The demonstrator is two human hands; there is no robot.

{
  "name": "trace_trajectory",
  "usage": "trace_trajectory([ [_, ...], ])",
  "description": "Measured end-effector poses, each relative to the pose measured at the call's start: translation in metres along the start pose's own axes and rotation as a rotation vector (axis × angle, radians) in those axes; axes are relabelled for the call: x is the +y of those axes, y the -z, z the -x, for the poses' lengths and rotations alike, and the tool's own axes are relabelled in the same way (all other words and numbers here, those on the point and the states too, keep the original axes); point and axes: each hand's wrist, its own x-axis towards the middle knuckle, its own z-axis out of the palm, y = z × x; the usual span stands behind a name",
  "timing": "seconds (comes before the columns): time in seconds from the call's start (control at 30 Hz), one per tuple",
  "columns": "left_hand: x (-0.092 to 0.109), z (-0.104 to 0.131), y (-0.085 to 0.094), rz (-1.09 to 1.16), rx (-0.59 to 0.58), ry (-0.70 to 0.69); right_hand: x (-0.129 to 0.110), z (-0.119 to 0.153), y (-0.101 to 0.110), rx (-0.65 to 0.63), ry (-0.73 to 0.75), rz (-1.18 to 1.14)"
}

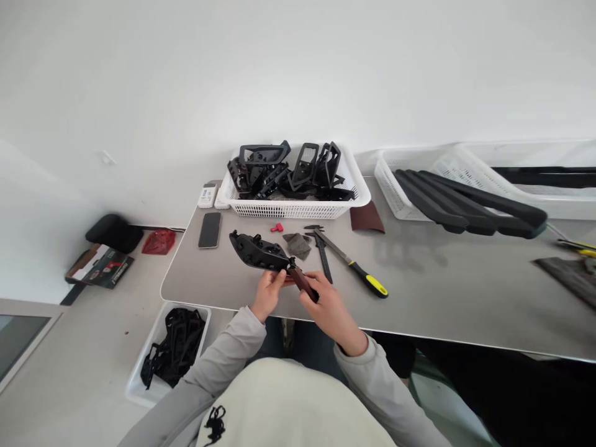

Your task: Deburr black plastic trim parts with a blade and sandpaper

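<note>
My left hand (pixel 269 294) grips the near end of a curved black plastic part (pixel 258 251), which points away to the left over the table. In my right hand (pixel 329 305) is a folded strip of dark red-brown sandpaper (pixel 301 280), lying against that same near end. The fingertips of both hands are close together there, and the exact contact is partly hidden. Just beyond the part lie a grey rag (pixel 297 246), a small red plastic piece (pixel 276 228), a black caliper (pixel 322 256) and a file (pixel 367 279) with a yellow-and-black handle.
A white basket (pixel 288 211) of black plastic frames stands against the wall, beside a brown sandpaper sheet (pixel 367 218). A phone (pixel 209 230) lies left. More baskets (pixel 405 208) with long black parts stand right. A white bin (pixel 135 379) of black parts sits below the table's left edge.
</note>
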Motion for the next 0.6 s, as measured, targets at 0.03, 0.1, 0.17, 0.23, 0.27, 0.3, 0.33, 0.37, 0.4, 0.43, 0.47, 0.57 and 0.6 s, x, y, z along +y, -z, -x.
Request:
trace_trajectory([
  [0.03,-0.0001,0.0002,-0.0003,0.000,0.000,-0.005,-0.0002,0.0004,-0.0002,0.003,0.009,-0.005],
  [0.1,0.0005,0.0005,-0.0010,-0.004,-0.006,-0.019,-0.0004,0.0011,-0.0004,0.014,0.030,-0.010],
  [0.17,0.0019,0.0007,-0.0015,-0.012,-0.009,-0.020,-0.0005,0.0015,0.0001,0.014,0.025,-0.003],
  [0.23,0.0037,0.0008,-0.0018,-0.012,0.000,-0.010,-0.0010,0.0017,0.0012,0.021,0.002,-0.003],
  [0.27,0.0047,0.0008,-0.0020,-0.008,0.003,-0.004,-0.0017,0.0016,0.0018,0.029,-0.002,-0.016],
  [0.3,0.0056,0.0008,-0.0022,-0.003,0.002,-0.001,-0.0027,0.0013,0.0022,0.036,0.002,-0.040],
  [0.33,0.0063,0.0009,-0.0024,0.001,-0.004,-0.001,-0.0038,0.0009,0.0024,0.039,0.009,-0.068],
  [0.37,0.0069,0.0009,-0.0026,0.003,-0.010,-0.003,-0.0050,0.0004,0.0024,0.039,0.015,-0.096],
  [0.4,0.0073,0.0009,-0.0028,0.004,-0.013,-0.006,-0.0061,-0.0001,0.0024,0.035,0.017,-0.120],
  [0.43,0.0075,0.0009,-0.0030,0.006,-0.009,-0.009,-0.0067,-0.0007,0.0024,0.030,0.010,-0.140],
  [0.47,0.0076,0.0009,-0.0030,0.009,-0.001,-0.011,-0.0066,-0.0012,0.0026,0.025,-0.005,-0.157],
  [0.57,0.0088,0.0012,-0.0019,0.037,0.017,-0.003,-0.0016,-0.0023,0.0058,0.037,-0.080,-0.241],
  [0.6,0.0098,0.0014,-0.0013,0.052,0.006,0.003,0.0014,-0.0028,0.0073,0.059,-0.123,-0.289],
])
